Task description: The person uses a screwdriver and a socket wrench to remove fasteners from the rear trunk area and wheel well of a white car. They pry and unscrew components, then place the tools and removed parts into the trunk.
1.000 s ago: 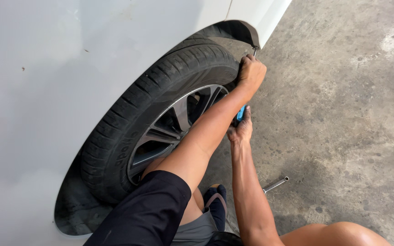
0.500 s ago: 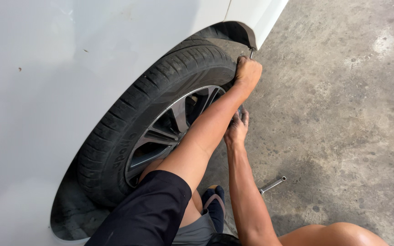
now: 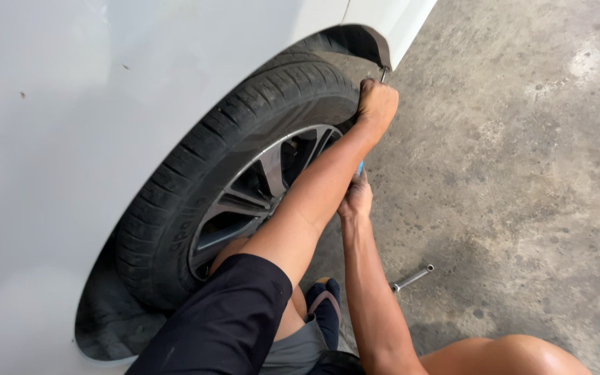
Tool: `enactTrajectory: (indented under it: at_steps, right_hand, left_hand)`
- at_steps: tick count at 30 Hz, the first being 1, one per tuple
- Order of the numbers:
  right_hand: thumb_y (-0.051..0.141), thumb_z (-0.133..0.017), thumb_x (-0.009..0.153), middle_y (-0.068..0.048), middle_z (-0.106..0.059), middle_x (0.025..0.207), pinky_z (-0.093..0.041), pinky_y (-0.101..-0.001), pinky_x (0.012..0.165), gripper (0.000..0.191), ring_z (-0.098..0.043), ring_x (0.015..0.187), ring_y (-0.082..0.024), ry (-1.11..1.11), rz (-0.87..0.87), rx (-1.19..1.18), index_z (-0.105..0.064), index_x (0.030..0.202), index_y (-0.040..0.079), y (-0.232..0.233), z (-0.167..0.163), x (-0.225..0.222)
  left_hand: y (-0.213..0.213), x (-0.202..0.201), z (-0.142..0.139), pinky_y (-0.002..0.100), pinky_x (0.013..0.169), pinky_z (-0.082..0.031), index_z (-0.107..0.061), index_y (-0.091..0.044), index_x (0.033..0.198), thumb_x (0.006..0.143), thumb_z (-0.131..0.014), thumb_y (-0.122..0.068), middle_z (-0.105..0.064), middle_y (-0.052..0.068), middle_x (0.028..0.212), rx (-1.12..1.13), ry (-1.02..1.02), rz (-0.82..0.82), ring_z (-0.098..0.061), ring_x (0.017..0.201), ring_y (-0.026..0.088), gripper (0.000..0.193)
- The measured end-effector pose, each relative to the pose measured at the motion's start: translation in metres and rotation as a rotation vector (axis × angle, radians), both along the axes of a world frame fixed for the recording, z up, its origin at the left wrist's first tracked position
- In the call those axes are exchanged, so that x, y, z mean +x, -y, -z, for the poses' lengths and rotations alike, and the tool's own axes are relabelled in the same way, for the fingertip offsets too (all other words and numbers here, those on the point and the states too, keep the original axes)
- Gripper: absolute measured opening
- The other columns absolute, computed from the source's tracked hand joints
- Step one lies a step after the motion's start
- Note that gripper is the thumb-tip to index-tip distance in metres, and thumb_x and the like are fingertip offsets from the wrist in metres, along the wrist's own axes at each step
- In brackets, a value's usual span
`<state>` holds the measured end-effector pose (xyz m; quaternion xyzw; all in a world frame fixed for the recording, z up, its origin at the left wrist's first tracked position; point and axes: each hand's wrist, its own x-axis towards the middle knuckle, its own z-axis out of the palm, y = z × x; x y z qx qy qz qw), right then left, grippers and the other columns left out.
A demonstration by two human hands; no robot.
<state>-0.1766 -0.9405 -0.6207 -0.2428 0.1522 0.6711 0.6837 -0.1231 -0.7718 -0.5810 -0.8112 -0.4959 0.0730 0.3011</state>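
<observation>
Tyre [image 3: 196,173] on the white car [image 3: 71,104] is gripped: left hand [image 3: 378,104] clenches its outer edge, while right hand [image 3: 357,198] below closes around a barely visible blue tool [image 3: 360,167]. Judging by this, wheel work continues; steady bracing is needed next.

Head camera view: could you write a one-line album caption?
Left hand grips the tyre top while right hand reaches behind it; a metal socket bar lies on concrete.
</observation>
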Motion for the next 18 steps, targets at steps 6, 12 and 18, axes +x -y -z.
enactTrajectory:
  at_steps: [6, 12, 18]
  right_hand:
    - [0.026, -0.068, 0.095, -0.02, -0.066, 0.122, -0.059, -0.0461, 0.09, 0.057, -0.071, 0.102, -0.029, 0.448, 0.118, -0.026, -0.043, 0.138, 0.0, 0.001, -0.014, -0.007]
    - [0.042, -0.051, 0.103, -0.017, -0.069, 0.119, -0.058, -0.0473, 0.096, 0.052, -0.07, 0.104, -0.03, -0.426, -0.075, 0.103, -0.051, 0.134, 0.0, 0.013, 0.005, 0.002]
    - [0.025, -0.053, 0.106, -0.011, -0.068, 0.118, -0.059, -0.048, 0.1, 0.028, -0.069, 0.11, -0.025, -0.306, 0.06, 0.098, -0.052, 0.125, 0.005, 0.013, 0.022, -0.002]
  left_hand:
    - [-0.002, 0.001, 0.006, 0.046, 0.058, -0.039, -0.075, -0.019, 0.073, 0.084, -0.061, -0.02, -0.072, 0.004, 0.073, 0.001, 0.046, -0.015, -0.067, 0.07, 0.024, 0.017]
    - [-0.004, 0.001, 0.007, 0.044, 0.056, -0.038, -0.073, -0.019, 0.07, 0.084, -0.063, -0.019, -0.07, 0.002, 0.067, 0.011, -0.014, -0.043, -0.063, 0.066, 0.022, 0.018]
    - [-0.004, 0.002, 0.007, 0.044, 0.055, -0.037, -0.073, -0.019, 0.069, 0.083, -0.065, -0.018, -0.067, 0.002, 0.064, -0.007, -0.014, -0.058, -0.062, 0.063, 0.021, 0.017]
